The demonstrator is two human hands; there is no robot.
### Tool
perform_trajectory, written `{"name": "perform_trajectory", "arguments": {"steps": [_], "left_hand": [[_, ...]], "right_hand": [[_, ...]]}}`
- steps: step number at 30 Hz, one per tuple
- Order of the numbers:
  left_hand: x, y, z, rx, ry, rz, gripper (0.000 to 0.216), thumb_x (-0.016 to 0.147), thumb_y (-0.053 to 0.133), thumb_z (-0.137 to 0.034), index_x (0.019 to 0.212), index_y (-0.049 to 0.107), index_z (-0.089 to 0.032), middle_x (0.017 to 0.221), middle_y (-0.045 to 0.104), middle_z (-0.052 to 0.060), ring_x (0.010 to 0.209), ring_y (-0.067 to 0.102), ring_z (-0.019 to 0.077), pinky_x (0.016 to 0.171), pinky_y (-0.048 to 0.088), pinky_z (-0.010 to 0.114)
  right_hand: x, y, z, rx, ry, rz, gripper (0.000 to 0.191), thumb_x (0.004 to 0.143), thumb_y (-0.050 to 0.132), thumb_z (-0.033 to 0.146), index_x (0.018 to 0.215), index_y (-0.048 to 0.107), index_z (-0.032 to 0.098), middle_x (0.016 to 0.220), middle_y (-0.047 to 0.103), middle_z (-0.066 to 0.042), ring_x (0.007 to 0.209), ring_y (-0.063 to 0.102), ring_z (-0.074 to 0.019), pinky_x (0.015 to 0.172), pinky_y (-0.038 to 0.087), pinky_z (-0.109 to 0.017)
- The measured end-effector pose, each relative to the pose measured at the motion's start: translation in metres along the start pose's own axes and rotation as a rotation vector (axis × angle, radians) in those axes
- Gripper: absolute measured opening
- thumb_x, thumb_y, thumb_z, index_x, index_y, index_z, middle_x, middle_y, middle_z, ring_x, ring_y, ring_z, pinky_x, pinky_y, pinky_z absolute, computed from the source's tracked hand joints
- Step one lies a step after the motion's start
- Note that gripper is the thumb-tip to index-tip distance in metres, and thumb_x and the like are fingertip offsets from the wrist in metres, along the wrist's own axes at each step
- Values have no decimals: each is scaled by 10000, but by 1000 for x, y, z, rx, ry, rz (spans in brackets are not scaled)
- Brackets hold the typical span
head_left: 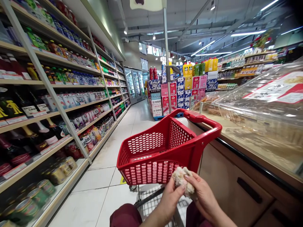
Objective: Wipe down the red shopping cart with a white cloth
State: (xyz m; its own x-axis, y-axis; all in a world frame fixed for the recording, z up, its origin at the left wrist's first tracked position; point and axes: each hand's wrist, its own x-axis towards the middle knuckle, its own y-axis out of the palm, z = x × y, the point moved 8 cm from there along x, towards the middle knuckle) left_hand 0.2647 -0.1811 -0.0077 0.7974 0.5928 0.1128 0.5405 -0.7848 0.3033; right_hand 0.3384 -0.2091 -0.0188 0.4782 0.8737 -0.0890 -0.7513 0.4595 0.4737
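Note:
A crumpled, off-white, fuzzy cloth (181, 180) with grey-brown patches is bunched between both of my hands. My left hand (172, 196) grips its lower left side, thumb pressed against it. On the other side, my right hand (203, 191) pinches it with the thumb on top; some of these fingers are hidden behind the cloth. Just beyond my hands stands a red plastic shopping cart (144, 167) with perforated sides and nothing visible in its basket. Its handle (203, 119) is up and to the right of my hands, untouched.
Shelves of bottles and cans (71, 108) line the left side. At right is a counter (232, 176) with clear plastic covers (267, 104) over food. Stacked drink boxes (169, 97) stand ahead, near glass-door fridges (136, 83). White floor tiles (99, 179) run between.

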Motion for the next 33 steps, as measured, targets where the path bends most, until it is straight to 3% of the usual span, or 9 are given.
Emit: {"name": "perform_trajectory", "arguments": {"steps": [6, 8, 11, 15, 19, 23, 27, 31, 33], "left_hand": [[-4, -36, 29, -245, -203, -407, 591, 557, 734, -372, 1067, 547, -139, 987, 629, 110, 878, 591, 229, 781, 439, 329], [-3, -47, 25, -259, -227, -478, 530, 556, 720, -351, 1018, 565, -142, 925, 641, 86, 813, 593, 200, 721, 440, 294], [0, -41, 26, -293, -296, -360, 391, 606, 648, -353, 922, 596, -129, 861, 644, 77, 793, 587, 188, 674, 425, 265], [-4, -23, 34, -174, -422, -154, 330, 681, 514, -374, 887, 594, -129, 815, 639, 71, 797, 585, 190, 690, 422, 286], [11, -42, -10, 365, -216, -137, 286, 730, 466, -335, 937, 583, -176, 946, 629, 63, 884, 564, 194, 817, 409, 356], [20, -98, -93, 1158, 274, -494, 353, 720, 447, -202, 1061, 534, -191, 1168, 530, 79, 1140, 408, 233, 1000, 246, 432], [29, -136, -89, 1521, 188, -475, 375, 627, 458, -116, 982, 555, -184, 1061, 582, 69, 1054, 464, 237, 963, 272, 429], [30, -141, -80, 1582, 168, -463, 305, 629, 439, -115, 893, 563, -205, 960, 611, 35, 964, 493, 214, 897, 310, 386], [30, -139, -80, 1580, 173, -458, 313, 621, 435, -108, 891, 561, -203, 962, 610, 34, 962, 490, 210, 886, 307, 377]], "right_hand": [[-3, -14, 2, -584, -459, -276, 326, 687, 564, 413, 869, 659, 160, 1158, 540, -145, 1076, 501, -291, 905, 413, -429], [-10, 0, 7, -830, -684, -170, 364, 739, 524, 340, 1061, 599, 188, 1303, 426, -118, 1192, 400, -275, 975, 352, -437], [-20, 21, -16, -1089, -857, 137, 534, 749, 517, 241, 1272, 413, 218, 1337, 400, -87, 1234, 356, -239, 978, 370, -409], [-17, 8, -26, -1214, -914, 89, 499, 741, 518, 213, 1235, 449, 194, 1245, 502, -104, 1143, 472, -222, 902, 457, -359], [3, -14, 62, -1210, -1119, -36, 389, 759, 433, 129, 1124, 537, 216, 1084, 614, -62, 992, 581, -160, 840, 498, -293], [24, -58, 184, -1139, -1387, -591, 442, 736, 458, 98, 1162, 523, 190, 1313, 434, -79, 1195, 411, -236, 1000, 349, -437], [42, -58, 152, -1217, -1361, -378, 362, 774, 406, 70, 1037, 606, 218, 1274, 484, -26, 1239, 351, -228, 1020, 321, -472], [30, -43, 72, -1262, -1253, 58, 294, 801, 443, 121, 975, 638, 256, 1191, 560, -10, 1179, 435, -200, 987, 389, -419], [29, -43, 75, -1260, -1218, 102, 309, 809, 436, 125, 1004, 627, 269, 1190, 561, -1, 1141, 477, -183, 975, 408, -396]]}}
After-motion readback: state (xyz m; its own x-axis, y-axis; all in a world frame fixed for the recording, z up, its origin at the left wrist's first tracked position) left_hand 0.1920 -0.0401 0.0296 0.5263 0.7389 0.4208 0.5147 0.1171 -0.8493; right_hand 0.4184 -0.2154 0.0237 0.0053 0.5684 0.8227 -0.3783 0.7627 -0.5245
